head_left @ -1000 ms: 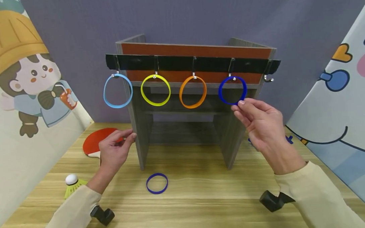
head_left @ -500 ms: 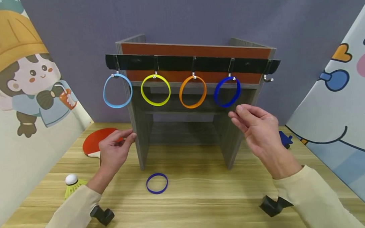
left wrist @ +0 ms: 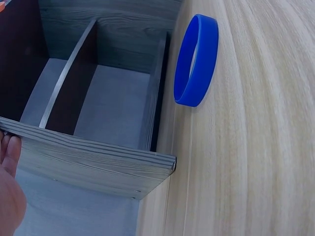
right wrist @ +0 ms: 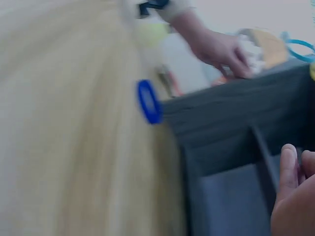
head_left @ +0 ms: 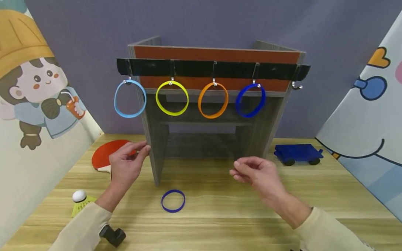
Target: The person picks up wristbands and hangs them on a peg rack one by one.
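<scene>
In the head view my left hand (head_left: 127,163) pinches the front edge of the left side panel of a grey wooden shelf (head_left: 151,142). My right hand (head_left: 259,175) holds nothing; its fingers are loosely bent, in front of the shelf's lower right. A dark blue wristband (head_left: 173,201) lies on the table between the hands, and shows larger in the left wrist view. From hooks on the shelf's black bar (head_left: 192,68) hang a light blue wristband (head_left: 117,102), a yellow wristband (head_left: 157,101), an orange wristband (head_left: 200,101) and a blue wristband (head_left: 239,102).
A bare hook (head_left: 296,86) sticks out at the bar's right end. Left of the shelf lie a red table tennis paddle (head_left: 105,153) and a yellow shuttlecock (head_left: 80,203). A blue toy cart (head_left: 298,152) stands to the right. Cartoon-printed panels flank the table.
My right hand let go of the hanging blue wristband, which swung slightly left and stays on its hook. The hand then moved down and left. My left hand stayed put.
</scene>
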The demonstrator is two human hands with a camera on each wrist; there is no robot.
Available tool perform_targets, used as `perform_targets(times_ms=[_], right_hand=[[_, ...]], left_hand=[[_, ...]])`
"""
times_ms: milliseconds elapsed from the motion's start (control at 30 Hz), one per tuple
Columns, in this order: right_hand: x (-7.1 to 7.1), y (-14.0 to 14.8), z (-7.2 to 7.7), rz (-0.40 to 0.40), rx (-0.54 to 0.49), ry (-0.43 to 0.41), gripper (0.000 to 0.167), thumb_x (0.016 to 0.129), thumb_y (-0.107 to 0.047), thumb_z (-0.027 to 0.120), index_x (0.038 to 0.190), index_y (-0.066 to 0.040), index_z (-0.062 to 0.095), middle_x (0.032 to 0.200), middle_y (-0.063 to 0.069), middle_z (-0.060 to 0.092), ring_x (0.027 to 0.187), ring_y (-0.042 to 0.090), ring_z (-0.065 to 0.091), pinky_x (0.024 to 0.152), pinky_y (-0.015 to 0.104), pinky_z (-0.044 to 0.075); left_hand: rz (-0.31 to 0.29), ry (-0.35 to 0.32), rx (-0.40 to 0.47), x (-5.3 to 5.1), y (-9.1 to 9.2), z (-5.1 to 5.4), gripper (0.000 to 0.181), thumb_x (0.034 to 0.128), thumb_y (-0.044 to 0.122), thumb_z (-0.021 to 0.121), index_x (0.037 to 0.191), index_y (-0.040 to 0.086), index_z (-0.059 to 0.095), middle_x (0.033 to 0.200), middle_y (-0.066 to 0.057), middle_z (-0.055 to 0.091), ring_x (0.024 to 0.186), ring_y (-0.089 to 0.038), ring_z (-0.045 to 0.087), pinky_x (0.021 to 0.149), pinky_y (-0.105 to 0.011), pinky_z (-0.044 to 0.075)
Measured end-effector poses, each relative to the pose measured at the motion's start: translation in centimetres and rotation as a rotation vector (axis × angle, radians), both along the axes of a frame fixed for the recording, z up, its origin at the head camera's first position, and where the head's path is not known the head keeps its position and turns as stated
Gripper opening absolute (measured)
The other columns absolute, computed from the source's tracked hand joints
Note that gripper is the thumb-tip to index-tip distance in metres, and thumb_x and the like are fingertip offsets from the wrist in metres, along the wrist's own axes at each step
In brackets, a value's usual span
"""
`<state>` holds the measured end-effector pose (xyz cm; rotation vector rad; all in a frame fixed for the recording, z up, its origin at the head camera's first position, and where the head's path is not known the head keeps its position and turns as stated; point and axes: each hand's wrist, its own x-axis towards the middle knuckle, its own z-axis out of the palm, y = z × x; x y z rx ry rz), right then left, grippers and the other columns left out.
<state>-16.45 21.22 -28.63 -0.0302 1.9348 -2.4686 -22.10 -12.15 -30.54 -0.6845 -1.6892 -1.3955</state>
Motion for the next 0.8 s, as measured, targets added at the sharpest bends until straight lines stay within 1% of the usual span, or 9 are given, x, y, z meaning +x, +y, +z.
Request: perform_targets(times_ms=[100, 200, 333, 500, 667, 800], right_hand=[[0.5, -0.8, -1.7, 0.044, 0.066, -0.032, 0.007, 0.085, 0.004, 0.067, 0.093, 0.004, 0.065, 0.086, 0.018, 0.065, 0.077, 0.026, 0.069, 0.074, 0.036, 0.055], [1.0, -1.5, -3.2, 0.101, 0.101, -0.053, 0.01, 0.084, 0.005, 0.068, 0.093, 0.007, 0.064, 0.087, 0.021, 0.064, 0.076, 0.027, 0.069, 0.073, 0.037, 0.056], [1.8, -2.4, -5.4, 0.197, 0.137, -0.078, 0.012, 0.082, 0.005, 0.069, 0.093, 0.009, 0.063, 0.084, 0.019, 0.065, 0.073, 0.025, 0.068, 0.07, 0.035, 0.056], [2.7, -3.9, -7.8, 0.301, 0.189, -0.116, 0.015, 0.081, 0.003, 0.07, 0.092, 0.01, 0.063, 0.079, 0.014, 0.065, 0.069, 0.024, 0.068, 0.065, 0.033, 0.057], [2.9, -5.0, -8.8, 0.358, 0.221, -0.106, 0.017, 0.081, 0.0, 0.072, 0.091, 0.01, 0.063, 0.077, 0.016, 0.065, 0.069, 0.025, 0.068, 0.062, 0.031, 0.056], [2.7, -5.7, -9.1, 0.368, 0.245, -0.108, 0.018, 0.081, -0.003, 0.072, 0.092, 0.008, 0.063, 0.079, 0.017, 0.065, 0.072, 0.027, 0.068, 0.064, 0.033, 0.057]], left_hand=[[-0.002, 0.005, 0.003, 0.0, 0.0, 0.0, 0.021, 0.0698, -0.025, 0.068, 0.089, -0.016, 0.068, 0.074, -0.024, 0.062, 0.064, -0.012, 0.065, 0.059, -0.017, 0.052], [-0.002, 0.007, 0.002, 0.0, 0.0, 0.0, 0.021, 0.0699, -0.025, 0.068, 0.089, -0.016, 0.068, 0.074, -0.024, 0.062, 0.064, -0.01, 0.065, 0.059, -0.017, 0.052], [-0.001, 0.004, 0.004, 0.0, 0.0, 0.0, 0.021, 0.0703, -0.024, 0.069, 0.089, -0.016, 0.068, 0.074, -0.024, 0.062, 0.065, -0.009, 0.065, 0.059, -0.017, 0.052], [-0.006, 0.003, 0.001, 0.1, 0.0, 0.0, 0.022, 0.0703, -0.024, 0.069, 0.09, -0.016, 0.068, 0.075, -0.023, 0.062, 0.065, -0.013, 0.065, 0.059, -0.018, 0.052], [-0.007, 0.0, 0.002, 0.2, 0.0, 0.0, 0.022, 0.0697, -0.026, 0.068, 0.09, -0.016, 0.068, 0.074, -0.024, 0.062, 0.065, -0.011, 0.065, 0.058, -0.018, 0.052], [-0.004, 0.002, 0.001, 0.0, 0.0, -0.2, 0.021, 0.0702, -0.025, 0.068, 0.09, -0.016, 0.068, 0.074, -0.023, 0.062, 0.066, -0.01, 0.065, 0.057, -0.017, 0.052]])
